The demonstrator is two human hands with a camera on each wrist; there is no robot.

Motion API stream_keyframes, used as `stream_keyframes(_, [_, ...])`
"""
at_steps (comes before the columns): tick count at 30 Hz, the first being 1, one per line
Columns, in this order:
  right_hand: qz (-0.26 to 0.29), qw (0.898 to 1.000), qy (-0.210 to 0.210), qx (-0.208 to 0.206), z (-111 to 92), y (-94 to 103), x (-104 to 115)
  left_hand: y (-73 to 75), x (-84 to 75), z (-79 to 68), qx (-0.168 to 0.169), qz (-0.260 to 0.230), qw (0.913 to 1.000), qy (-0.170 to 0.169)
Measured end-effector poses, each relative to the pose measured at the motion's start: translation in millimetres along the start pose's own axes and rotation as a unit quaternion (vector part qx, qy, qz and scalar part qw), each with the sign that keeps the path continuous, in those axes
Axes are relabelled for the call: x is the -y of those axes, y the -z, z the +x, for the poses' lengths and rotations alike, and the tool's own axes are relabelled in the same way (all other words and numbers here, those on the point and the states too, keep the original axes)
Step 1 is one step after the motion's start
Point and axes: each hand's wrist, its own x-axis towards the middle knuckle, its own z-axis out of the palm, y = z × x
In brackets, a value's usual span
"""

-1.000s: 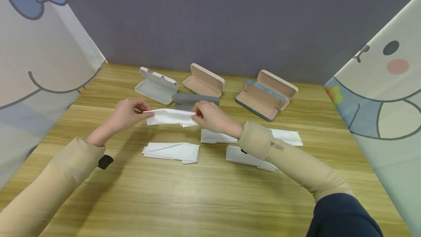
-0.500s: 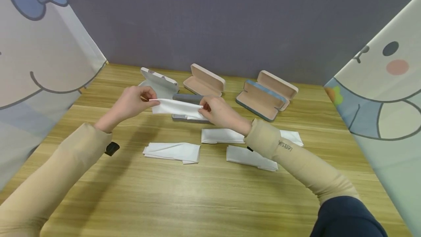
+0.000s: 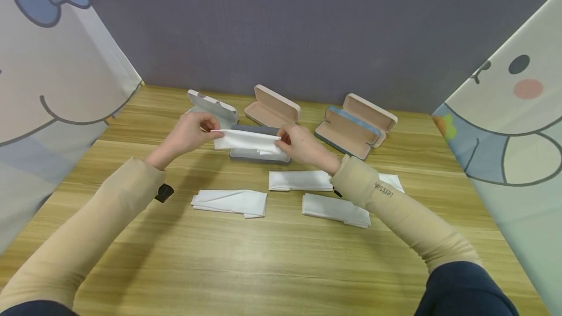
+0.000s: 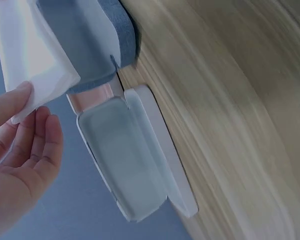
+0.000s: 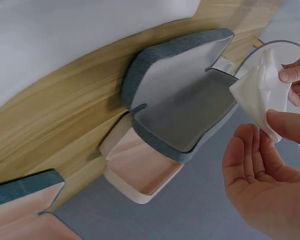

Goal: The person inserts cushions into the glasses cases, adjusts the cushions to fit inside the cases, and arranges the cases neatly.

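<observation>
A folded white cloth [image 3: 248,140] is stretched between my two hands, above an opened dark grey glasses case [image 3: 256,156]. My left hand [image 3: 189,133] pinches the cloth's left end between thumb and fingers, and the left wrist view shows the thumb [image 4: 17,100] on its corner. At the other end my right hand [image 3: 303,145] pinches it in the same way. Seen from the right wrist, the cloth [image 5: 262,90] hangs beside the grey case [image 5: 185,110], apart from it. In the head view the cloth hides part of the case's inside.
Other opened glasses cases stand behind: a white one [image 3: 217,111], a cream one [image 3: 274,111], a blue one [image 3: 344,135] and another cream one [image 3: 371,112]. Several folded white cloths [image 3: 230,203] lie nearer on the wooden table [image 3: 246,267]; my right forearm partly covers one [image 3: 392,181].
Both hands have carried the cloth away from me and to the right, from in front of the dark grey case to above it. The other cases and cloths stay put.
</observation>
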Motion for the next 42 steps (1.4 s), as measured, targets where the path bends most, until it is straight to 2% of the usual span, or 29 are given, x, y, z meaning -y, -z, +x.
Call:
stream_keyframes(10, [-0.021, 1.000, -0.012, -0.016, 3.4, -0.7, -13.4, -11.8, 0.3, 12.8, 0.028, -0.021, 0.9991, 0.022])
stream_keyframes(18, [-0.012, 0.999, -0.034, 0.010, 4.1, -4.3, -21.7, -21.5, -0.4, 17.3, 0.037, -0.024, 0.9985, 0.032])
stream_keyframes(26, [-0.008, 0.998, -0.050, 0.027, 6.8, -10.0, -27.1, -27.6, 1.5, 19.3, 0.050, -0.017, 0.9969, 0.058])
stream_keyframes(32, [-0.010, 0.999, -0.042, 0.027, 8.3, -16.8, -32.1, -34.2, 3.8, 19.3, 0.050, -0.015, 0.9953, 0.082])
stream_keyframes(42, [-0.017, 0.998, -0.054, 0.030, 10.3, -22.6, -37.2, -43.9, 4.5, 20.2, 0.032, -0.014, 0.9957, 0.086])
